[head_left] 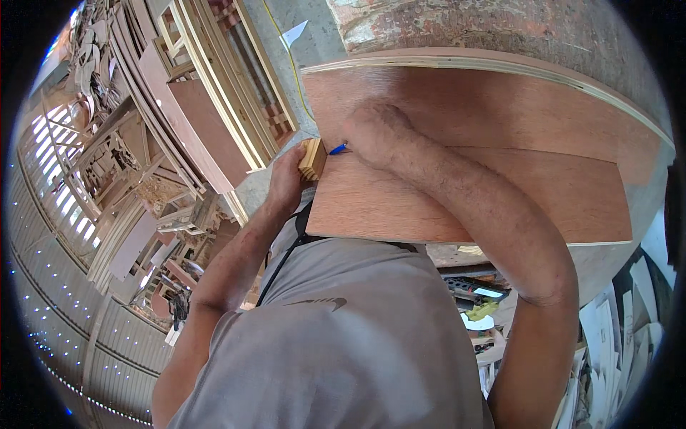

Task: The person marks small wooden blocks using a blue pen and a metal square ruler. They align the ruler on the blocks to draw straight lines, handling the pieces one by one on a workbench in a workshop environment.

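Plywood sheet point(457, 186), reddish-brown, flat on the desk, pale layered edge curving along the far side. Left hand point(286, 179) at the sheet's left edge, curled around a small wooden block point(312, 159), block pressed against that edge. Right hand point(375, 132) resting on the sheet just beside the block, fingers pressed together, pinching a blue pen point(338, 148), tip down at the surface close to the block. Right forearm lying diagonally across the sheet from the lower right. Grey shirt point(343, 329) filling the lower middle, dark cord hanging down its front. Left of the sheet, stacked wooden frames point(214, 79) and boards, with offcuts and scrap heaped farther left. Yellow cable point(289, 61) trailing over the grey floor beyond the sheet's corner, near a scrap of white paper point(294, 33). Black and yellow-green power tool point(475, 293) below the sheet's near edge, beside the right elbow.
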The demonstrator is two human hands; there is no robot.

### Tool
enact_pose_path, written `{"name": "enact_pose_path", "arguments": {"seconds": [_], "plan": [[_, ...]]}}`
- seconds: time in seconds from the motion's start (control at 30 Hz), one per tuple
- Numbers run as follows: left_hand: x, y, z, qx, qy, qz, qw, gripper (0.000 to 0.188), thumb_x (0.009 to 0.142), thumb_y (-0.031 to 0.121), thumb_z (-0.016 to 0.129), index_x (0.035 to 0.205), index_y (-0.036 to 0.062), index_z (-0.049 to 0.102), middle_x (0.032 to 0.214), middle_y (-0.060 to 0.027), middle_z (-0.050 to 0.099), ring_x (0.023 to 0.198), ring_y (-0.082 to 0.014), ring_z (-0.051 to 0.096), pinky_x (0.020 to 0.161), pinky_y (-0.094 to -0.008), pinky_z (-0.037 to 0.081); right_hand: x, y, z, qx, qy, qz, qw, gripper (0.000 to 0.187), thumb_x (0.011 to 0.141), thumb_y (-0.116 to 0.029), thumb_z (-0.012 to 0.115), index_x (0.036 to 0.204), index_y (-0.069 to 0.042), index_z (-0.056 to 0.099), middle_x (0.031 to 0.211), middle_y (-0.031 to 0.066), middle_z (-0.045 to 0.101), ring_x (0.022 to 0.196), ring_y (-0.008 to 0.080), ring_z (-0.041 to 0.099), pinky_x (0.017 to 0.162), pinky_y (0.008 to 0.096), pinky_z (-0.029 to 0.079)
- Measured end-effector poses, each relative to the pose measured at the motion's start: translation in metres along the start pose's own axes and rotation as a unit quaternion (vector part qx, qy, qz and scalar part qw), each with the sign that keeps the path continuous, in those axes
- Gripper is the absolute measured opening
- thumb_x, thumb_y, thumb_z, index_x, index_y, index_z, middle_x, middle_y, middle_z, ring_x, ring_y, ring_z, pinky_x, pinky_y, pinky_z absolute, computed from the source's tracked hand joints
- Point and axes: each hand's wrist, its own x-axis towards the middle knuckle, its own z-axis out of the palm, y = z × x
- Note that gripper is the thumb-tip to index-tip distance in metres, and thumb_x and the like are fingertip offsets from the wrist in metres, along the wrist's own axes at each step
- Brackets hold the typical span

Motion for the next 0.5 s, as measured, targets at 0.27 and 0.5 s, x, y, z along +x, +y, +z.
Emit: {"name": "enact_pose_path", "arguments": {"seconds": [0.27,0.5], "plan": [[0.006,-0.006,-0.005,-0.019,-0.011,0.014,1.0,0.043,0.097,0.031,0.042,0.127,0.0024,0.054,0.098,-0.0072,0.061,0.08,-0.0154,0.06,0.066,-0.0314,0.051,0.004,-0.014,-0.009,-0.022,0.016,-0.004,1.0,0.017,0.077,-0.013,0.059,0.081,-0.002,0.072,0.085,0.021,0.068,0.087,0.0349,0.067,0.079,0.045,0.053],[0.004,-0.006,-0.003,-0.022,-0.006,0.015,1.0,0.043,0.097,0.032,0.042,0.126,0.0026,0.054,0.098,-0.0072,0.061,0.08,-0.0153,0.06,0.065,-0.0309,0.051,0.004,-0.012,-0.032,-0.023,0.021,0.006,0.999,0.015,0.075,-0.009,0.06,0.08,-0.002,0.072,0.084,0.0205,0.068,0.085,0.0335,0.068,0.076,0.0441,0.054]]}}
